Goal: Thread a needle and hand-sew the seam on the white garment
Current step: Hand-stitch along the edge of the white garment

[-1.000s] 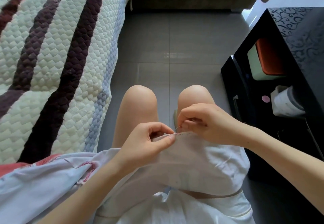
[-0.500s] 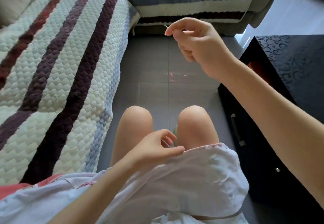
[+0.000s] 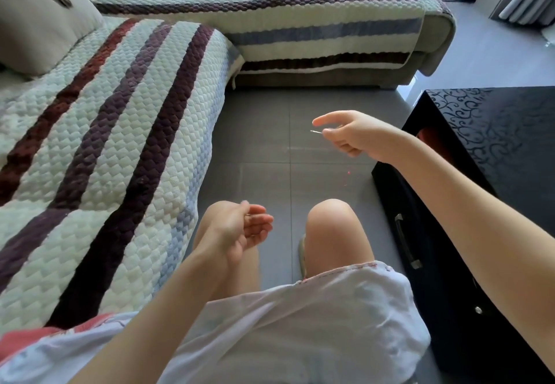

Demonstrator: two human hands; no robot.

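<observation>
Right hand (image 3: 353,137) is up over the floor (image 3: 270,131), well clear of the lap. Thumb and a curled finger pinch the needle (image 3: 315,132); the index finger sticks out straight above it. Needle lies roughly level, free end pointing left past the fingertips. Faint pink thread (image 3: 348,174) shows only as a few specks below that hand; can't trace the rest.

Left hand (image 3: 240,233) hovers above the left knee, palm turned inward. Fingers (image 3: 261,227) are loosely curved, holding nothing, apart from the garment.

Garment (image 3: 300,323) is draped over the lap, mostly on the right thigh, trailing left toward the sofa. Its front edge sits just behind the right knee (image 3: 333,227). Seam (image 3: 339,270) along that edge shows a line of red stitches.

Sofa (image 3: 105,143) with striped quilted cover runs down the left and across the back; cushion (image 3: 39,32) top left. Black cabinet (image 3: 495,149) stands on the right, with the right forearm passing in front of it. Slipper (image 3: 301,253) edge shows between the knees.
</observation>
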